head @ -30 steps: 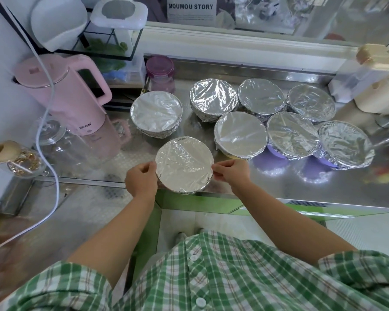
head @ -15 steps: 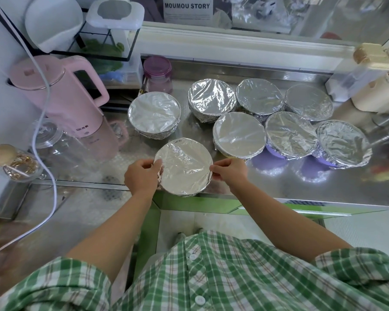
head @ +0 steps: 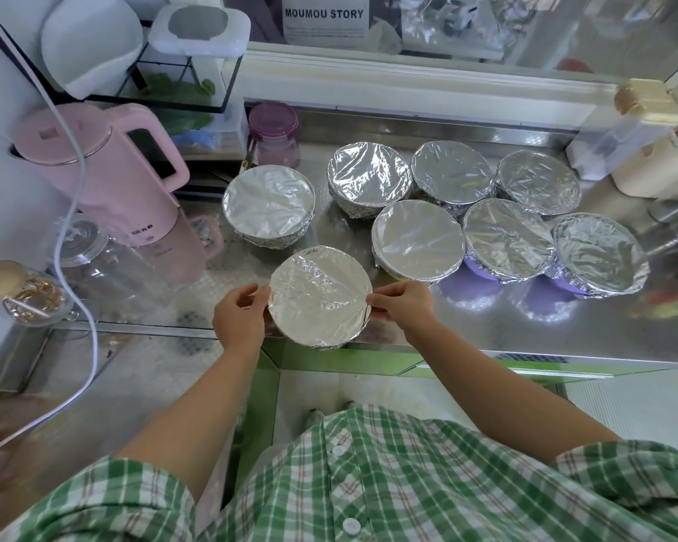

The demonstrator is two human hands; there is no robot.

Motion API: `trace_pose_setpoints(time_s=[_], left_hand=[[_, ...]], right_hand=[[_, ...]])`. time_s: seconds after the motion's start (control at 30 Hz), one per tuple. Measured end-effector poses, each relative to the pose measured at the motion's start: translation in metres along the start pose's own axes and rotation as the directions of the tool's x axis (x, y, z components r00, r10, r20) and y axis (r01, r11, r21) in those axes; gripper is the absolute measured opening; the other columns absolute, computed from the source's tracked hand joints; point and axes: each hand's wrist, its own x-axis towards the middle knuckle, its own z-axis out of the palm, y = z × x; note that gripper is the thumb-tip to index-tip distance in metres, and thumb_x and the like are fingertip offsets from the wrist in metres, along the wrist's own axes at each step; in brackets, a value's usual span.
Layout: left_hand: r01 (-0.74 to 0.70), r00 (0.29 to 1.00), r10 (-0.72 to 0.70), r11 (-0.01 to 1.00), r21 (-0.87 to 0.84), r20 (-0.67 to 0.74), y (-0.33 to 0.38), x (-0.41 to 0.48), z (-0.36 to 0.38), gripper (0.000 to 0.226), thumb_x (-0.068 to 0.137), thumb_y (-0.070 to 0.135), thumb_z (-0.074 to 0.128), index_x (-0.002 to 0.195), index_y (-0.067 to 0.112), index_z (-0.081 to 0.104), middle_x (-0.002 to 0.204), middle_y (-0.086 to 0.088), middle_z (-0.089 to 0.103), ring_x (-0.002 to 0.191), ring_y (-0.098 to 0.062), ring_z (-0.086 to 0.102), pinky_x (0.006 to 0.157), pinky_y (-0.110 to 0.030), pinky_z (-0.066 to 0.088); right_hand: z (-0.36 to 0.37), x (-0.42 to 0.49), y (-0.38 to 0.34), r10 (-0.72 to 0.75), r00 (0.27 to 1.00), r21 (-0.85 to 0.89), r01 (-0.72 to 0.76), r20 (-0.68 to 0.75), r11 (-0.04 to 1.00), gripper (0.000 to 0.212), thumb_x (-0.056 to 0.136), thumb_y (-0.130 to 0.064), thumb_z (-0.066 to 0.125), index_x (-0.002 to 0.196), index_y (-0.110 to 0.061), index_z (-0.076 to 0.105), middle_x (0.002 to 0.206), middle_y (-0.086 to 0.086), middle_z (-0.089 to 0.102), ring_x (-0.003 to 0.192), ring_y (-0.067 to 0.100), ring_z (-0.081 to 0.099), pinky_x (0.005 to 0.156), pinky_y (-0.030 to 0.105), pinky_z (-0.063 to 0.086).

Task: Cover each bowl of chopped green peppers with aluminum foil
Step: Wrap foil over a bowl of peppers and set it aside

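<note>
**Both hands stay pinched on the nearest bowl's foil rim**

Little has changed over the past second. The foil-covered round bowl (head: 320,297) sits where it did, at the near edge of the shiny stainless steel counter (head: 486,338), with a hand on either side of it as before. The left hand (head: 239,316) has shifted slightly: a second ago it was bunched against the bowl's left side, and now its thumb and fingertips are turned in to meet the rim. The right hand (head: 402,307) has barely moved.

Neither hand is spread. The left hand's fingers are curled, and its thumb and fingertips close narrowly on the folded foil at the left edge. The right hand mirrors it, thumb and forefinger nipping the foil at the right edge with the other fingers tucked beneath. The foil lies flat and taut across the top and is wrapped down the side; what is in the bowl is hidden.

Seven more foil-wrapped bowls (head: 417,238) stand behind it in a loose cluster, all covered. A pink plastic electric kettle (head: 102,170) stands to the left, well apart from the bowl in hand.
</note>
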Motion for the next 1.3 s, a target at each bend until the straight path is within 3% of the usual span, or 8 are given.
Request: trace_pose_setpoints(time_s=[0.17,0.3,0.43,0.6,0.7,0.87,1.13,1.3], left_hand=[[-0.149,0.982,0.173,0.951,0.273,-0.07,0.009,-0.01,-0.001,0.009,0.079,0.026,0.081,0.078,0.019,0.075,0.076,0.004,0.073,0.071,-0.016,0.066,0.076,-0.035,0.055],[-0.085,0.992,0.107,0.962,0.258,-0.07,0.009,-0.005,0.0,0.007,0.081,0.021,0.08,0.081,0.015,0.077,0.08,-0.001,0.074,0.073,-0.018,0.068,0.08,-0.036,0.057],[-0.02,0.998,0.008,0.977,0.212,0.059,0.008,0.004,-0.004,0.008,0.085,0.017,0.076,0.086,0.01,0.077,0.08,-0.006,0.074,0.076,-0.027,0.071,0.081,-0.045,0.06],[0.123,0.97,-0.138,0.989,0.083,0.198,0.015,0.013,-0.016,0.013,0.086,0.008,0.075,0.093,-0.003,0.074,0.073,-0.009,0.069,0.047,-0.01,0.063,0.058,-0.025,0.059],[-0.052,0.995,0.026,0.959,0.279,0.096,0.018,0.015,-0.013,0.01,0.079,0.024,0.082,0.085,0.018,0.077,0.081,-0.001,0.074,0.069,-0.018,0.069,0.08,-0.037,0.058],[-0.262,0.964,0.261,0.88,0.395,0.058,0.035,0.01,0.002,0.009,0.085,0.017,0.075,0.091,0.014,0.08,0.088,-0.002,0.076,0.076,-0.015,0.063,0.086,-0.037,0.053],[-0.188,0.978,0.145,0.919,0.346,0.147,0.03,0.025,0.003,0.012,0.087,0.013,0.072,0.096,0.011,0.079,0.093,-0.008,0.076,0.086,-0.026,0.069,0.087,-0.039,0.055],[-0.121,0.992,0.106,0.948,0.295,0.065,0.026,0.019,0.001,0.005,0.083,0.021,0.077,0.087,0.018,0.079,0.083,-0.001,0.075,0.08,-0.025,0.07,0.084,-0.042,0.057]], right_hand=[[0.0,0.001,0.002,-0.008,1.0,0.031,0.007,0.014,0.999,0.014,0.073,0.004,0.078,0.071,-0.009,0.073,0.074,0.01,0.073,0.065,0.022,0.073,0.069,0.03,0.06],[0.0,0.001,0.001,-0.007,1.0,0.029,0.007,0.016,1.0,0.012,0.074,0.004,0.078,0.073,-0.007,0.074,0.073,0.01,0.073,0.063,0.02,0.073,0.066,0.027,0.059],[0.0,0.003,0.004,-0.011,1.0,0.03,0.01,0.02,0.999,0.011,0.073,0.003,0.079,0.074,-0.007,0.074,0.074,0.011,0.074,0.065,0.022,0.073,0.071,0.032,0.061],[0.0,0.006,0.005,-0.005,1.0,0.034,0.004,0.019,0.999,0.011,0.073,0.002,0.08,0.073,-0.008,0.074,0.075,0.011,0.074,0.069,0.025,0.074,0.074,0.035,0.061],[0.0,0.006,0.005,-0.009,1.0,0.037,0.008,0.028,0.999,0.01,0.073,0.002,0.08,0.074,-0.007,0.075,0.076,0.012,0.075,0.069,0.026,0.074,0.074,0.035,0.061],[-0.001,0.005,0.003,0.0,0.999,0.061,-0.002,0.033,0.998,0.01,0.073,0.004,0.079,0.081,0.0,0.074,0.079,0.015,0.074,0.067,0.025,0.073,0.068,0.031,0.061],[-0.001,0.006,0.004,0.009,0.999,0.081,-0.012,0.037,0.997,0.01,0.072,0.004,0.079,0.08,-0.001,0.075,0.079,0.014,0.075,0.07,0.026,0.074,0.073,0.034,0.061],[0.001,0.005,0.003,0.009,1.0,0.1,-0.009,-0.004,0.995,0.01,0.073,0.003,0.079,0.082,0.0,0.076,0.078,0.014,0.074,0.069,0.026,0.073,0.072,0.034,0.061]])
